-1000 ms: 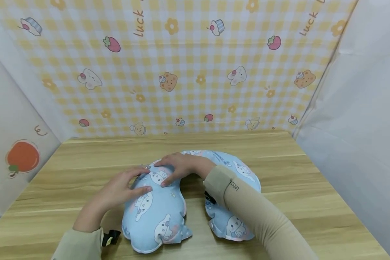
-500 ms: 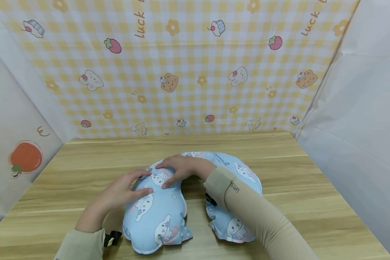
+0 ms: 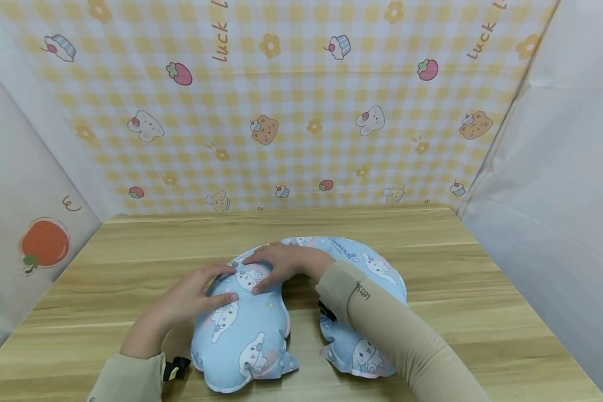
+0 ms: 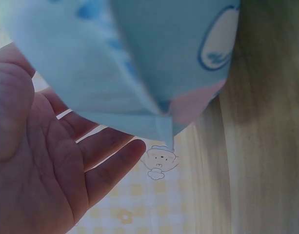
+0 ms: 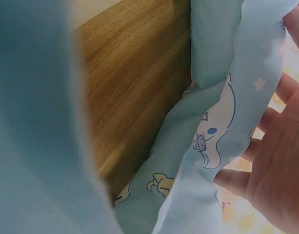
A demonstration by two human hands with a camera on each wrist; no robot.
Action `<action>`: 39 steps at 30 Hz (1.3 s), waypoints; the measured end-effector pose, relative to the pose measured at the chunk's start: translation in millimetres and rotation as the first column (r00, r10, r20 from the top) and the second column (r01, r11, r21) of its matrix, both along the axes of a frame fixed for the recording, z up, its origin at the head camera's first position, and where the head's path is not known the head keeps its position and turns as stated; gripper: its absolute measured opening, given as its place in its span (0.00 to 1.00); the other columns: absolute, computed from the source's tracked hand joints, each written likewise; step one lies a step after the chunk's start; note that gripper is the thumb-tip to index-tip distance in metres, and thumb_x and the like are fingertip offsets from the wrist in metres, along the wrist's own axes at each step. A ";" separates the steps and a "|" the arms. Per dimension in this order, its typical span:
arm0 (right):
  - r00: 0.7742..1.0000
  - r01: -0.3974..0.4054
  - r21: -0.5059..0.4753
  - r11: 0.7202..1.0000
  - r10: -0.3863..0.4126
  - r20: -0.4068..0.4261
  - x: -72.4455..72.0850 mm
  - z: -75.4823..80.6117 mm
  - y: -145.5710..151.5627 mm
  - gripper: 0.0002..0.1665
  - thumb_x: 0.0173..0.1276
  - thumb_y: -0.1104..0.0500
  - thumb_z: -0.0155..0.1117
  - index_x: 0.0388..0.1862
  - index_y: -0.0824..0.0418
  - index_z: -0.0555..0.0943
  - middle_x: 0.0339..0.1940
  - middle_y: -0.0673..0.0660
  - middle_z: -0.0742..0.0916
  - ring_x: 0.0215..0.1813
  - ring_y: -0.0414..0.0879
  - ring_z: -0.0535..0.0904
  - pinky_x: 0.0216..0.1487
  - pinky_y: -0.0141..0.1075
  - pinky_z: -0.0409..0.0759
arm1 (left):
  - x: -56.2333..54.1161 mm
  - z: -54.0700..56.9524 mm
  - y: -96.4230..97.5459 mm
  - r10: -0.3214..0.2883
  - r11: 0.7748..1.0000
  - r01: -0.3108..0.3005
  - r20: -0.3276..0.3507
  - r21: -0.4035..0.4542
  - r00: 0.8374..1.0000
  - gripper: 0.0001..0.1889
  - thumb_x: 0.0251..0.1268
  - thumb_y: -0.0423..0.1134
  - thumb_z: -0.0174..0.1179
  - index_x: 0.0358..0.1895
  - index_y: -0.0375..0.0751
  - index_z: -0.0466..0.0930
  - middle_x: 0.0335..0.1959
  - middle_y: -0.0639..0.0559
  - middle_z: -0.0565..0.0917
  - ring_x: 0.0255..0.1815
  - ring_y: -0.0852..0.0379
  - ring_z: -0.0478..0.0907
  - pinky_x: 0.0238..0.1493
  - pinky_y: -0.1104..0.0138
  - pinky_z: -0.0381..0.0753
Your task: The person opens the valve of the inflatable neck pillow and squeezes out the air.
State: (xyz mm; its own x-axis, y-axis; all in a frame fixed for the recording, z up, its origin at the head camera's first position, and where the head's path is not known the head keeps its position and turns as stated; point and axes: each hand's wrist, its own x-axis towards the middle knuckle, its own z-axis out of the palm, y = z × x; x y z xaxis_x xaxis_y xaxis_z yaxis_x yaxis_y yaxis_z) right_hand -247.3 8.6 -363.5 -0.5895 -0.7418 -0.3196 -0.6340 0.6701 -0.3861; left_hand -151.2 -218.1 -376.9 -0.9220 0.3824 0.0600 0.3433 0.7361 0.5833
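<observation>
A light blue U-shaped neck pillow, printed with white long-eared cartoon characters, lies on the wooden table with its two ends toward me. My left hand rests on the outer side of its left arm, thumb and fingers spread apart. In the left wrist view the left hand's fingers reach out fairly straight along the pillow's underside edge. Spread over the upper left curve is my right hand, its fingers touching the fabric. The right wrist view has the right hand at the pillow's seamed side. My right forearm covers part of the right arm.
The wooden tabletop surrounds the pillow. A yellow checked cloth with cartoon prints stands behind it. White sheeting closes off the right side, and a printed white panel the left.
The head view has shifted slightly, so the whole scene sits a little lower and farther right. Both hands keep their places on the neck pillow.
</observation>
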 end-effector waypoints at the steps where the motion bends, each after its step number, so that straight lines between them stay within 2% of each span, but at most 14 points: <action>1: 1.000 0.000 0.001 1.000 0.000 0.002 0.2 -0.3 0.0 0.44 0.63 0.33 0.66 0.76 0.39 0.65 0.78 0.45 0.67 0.80 0.50 0.58 0.79 0.53 0.59 | -0.2 -0.9 -0.1 -0.001 1.000 0.001 0.001 0.002 1.000 0.30 0.63 0.52 0.67 0.64 0.40 0.76 0.64 0.34 0.77 0.65 0.31 0.73 0.62 0.38 0.73; 15: 1.000 -0.020 -0.002 1.000 0.020 -0.003 0.3 -3.2 0.9 0.44 0.63 0.34 0.67 0.76 0.41 0.66 0.77 0.47 0.69 0.79 0.50 0.60 0.79 0.51 0.59 | 0.1 -5.1 0.2 0.005 1.000 -0.006 0.024 0.010 1.000 0.30 0.63 0.51 0.67 0.64 0.40 0.76 0.65 0.34 0.76 0.67 0.32 0.72 0.64 0.38 0.72; 25: 1.000 -0.023 0.003 1.000 0.023 -0.002 -1.5 -6.0 0.1 0.43 0.63 0.34 0.66 0.75 0.40 0.66 0.77 0.46 0.69 0.80 0.50 0.60 0.79 0.52 0.59 | 0.1 -3.4 0.1 -0.021 1.000 0.020 0.030 0.022 0.999 0.30 0.64 0.51 0.66 0.63 0.38 0.76 0.66 0.33 0.76 0.67 0.31 0.72 0.65 0.38 0.71; 39: 1.000 -0.026 0.027 0.999 0.026 -0.015 -2.0 -10.1 -2.0 0.43 0.63 0.33 0.65 0.76 0.39 0.66 0.78 0.46 0.68 0.80 0.51 0.59 0.78 0.54 0.59 | -1.0 -3.4 1.0 -0.018 1.000 0.017 0.090 0.018 0.996 0.30 0.64 0.51 0.66 0.64 0.37 0.75 0.66 0.32 0.75 0.67 0.32 0.71 0.65 0.39 0.72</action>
